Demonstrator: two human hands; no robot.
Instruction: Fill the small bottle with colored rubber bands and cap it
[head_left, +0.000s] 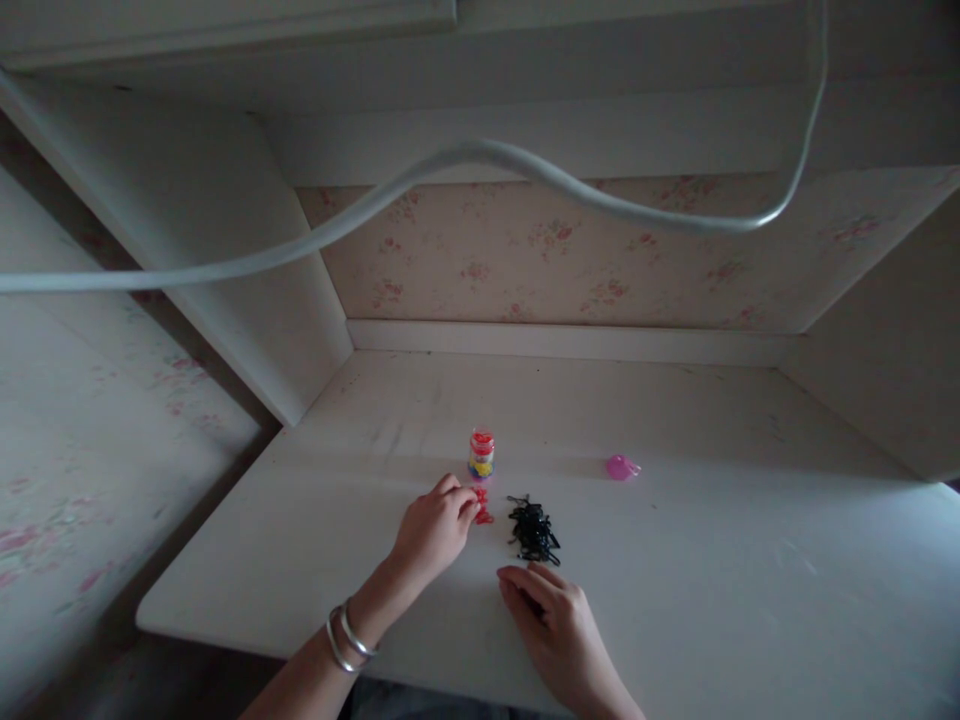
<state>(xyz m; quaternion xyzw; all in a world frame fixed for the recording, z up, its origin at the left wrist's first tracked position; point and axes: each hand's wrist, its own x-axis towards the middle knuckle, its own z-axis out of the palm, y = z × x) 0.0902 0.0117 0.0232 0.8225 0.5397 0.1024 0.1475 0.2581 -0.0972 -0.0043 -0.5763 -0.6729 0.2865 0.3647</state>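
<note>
My left hand (435, 528), with bangles on its wrist, rests on the white desk (712, 570) with its fingers curled and pinched at a small heap of red elastic bands (482, 507). Just behind them stands a little clear jar (481, 454) filled with red, yellow and blue bands. To the right lies a pile of black elastic bands (533, 530). My right hand (559, 625) lies palm down on the desk just in front of the black pile, fingers loosely bent, a dark bit showing beneath them.
A pink lid (622, 467) lies on the desk right of the jar. A white cable (465, 160) hangs across the view in front of the floral back wall. White side panels close in the desk left and right.
</note>
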